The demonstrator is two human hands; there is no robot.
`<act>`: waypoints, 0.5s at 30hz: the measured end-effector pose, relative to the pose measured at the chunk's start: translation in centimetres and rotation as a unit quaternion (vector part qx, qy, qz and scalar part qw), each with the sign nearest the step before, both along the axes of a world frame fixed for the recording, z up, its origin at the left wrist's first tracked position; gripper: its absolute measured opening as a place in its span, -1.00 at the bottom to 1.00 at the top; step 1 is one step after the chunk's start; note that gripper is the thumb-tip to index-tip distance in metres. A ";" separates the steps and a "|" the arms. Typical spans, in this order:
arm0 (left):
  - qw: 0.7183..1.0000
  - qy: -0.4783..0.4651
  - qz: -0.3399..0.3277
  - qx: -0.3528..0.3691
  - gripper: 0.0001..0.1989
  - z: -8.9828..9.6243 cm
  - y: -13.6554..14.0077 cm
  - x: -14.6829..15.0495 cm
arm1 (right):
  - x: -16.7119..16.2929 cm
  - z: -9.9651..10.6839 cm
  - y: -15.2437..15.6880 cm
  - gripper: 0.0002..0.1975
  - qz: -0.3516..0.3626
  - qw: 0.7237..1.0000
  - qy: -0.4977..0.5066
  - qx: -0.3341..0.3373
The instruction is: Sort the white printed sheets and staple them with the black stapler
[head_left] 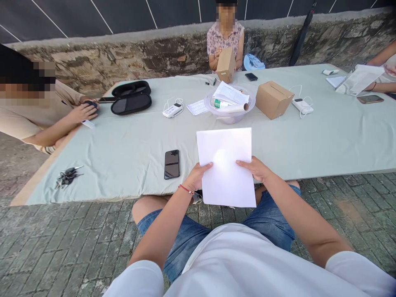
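Observation:
A blank white sheet of paper (227, 181), possibly a thin stack, is held up over the table's near edge. My left hand (198, 175) grips its left side, thumb on the front face and fingers hidden behind. On the opposite side my right hand (254, 168) holds it the same way. A red cord bracelet circles my left wrist. Left of the paper a black phone (172, 164) lies on the pale green tablecloth (130, 156).
Behind the paper stand a plastic bowl (230, 117) with papers and a cardboard box (274, 99). Keys (68, 177) lie at the near left. A black case (131, 99) lies open at the far left. People sit at the left, far and right sides; one holds a box (225, 65).

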State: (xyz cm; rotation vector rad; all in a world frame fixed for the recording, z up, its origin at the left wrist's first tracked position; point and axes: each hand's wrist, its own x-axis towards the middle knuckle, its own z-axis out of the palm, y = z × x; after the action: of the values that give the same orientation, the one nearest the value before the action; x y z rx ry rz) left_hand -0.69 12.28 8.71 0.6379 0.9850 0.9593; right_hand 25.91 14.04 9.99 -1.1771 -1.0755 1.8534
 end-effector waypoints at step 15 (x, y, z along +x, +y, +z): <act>0.962 -0.107 0.012 -0.249 -0.59 -5.9 -7.5 3.2 | 2.8 -7.1 -10.7 -0.63 0.028 0.972 -0.232 0.000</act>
State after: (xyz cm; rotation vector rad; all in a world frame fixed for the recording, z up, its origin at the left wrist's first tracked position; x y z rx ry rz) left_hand 2.55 4.82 2.77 0.0971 0.9897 0.7399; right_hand 28.69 3.29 2.86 -1.6458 -1.3701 1.6559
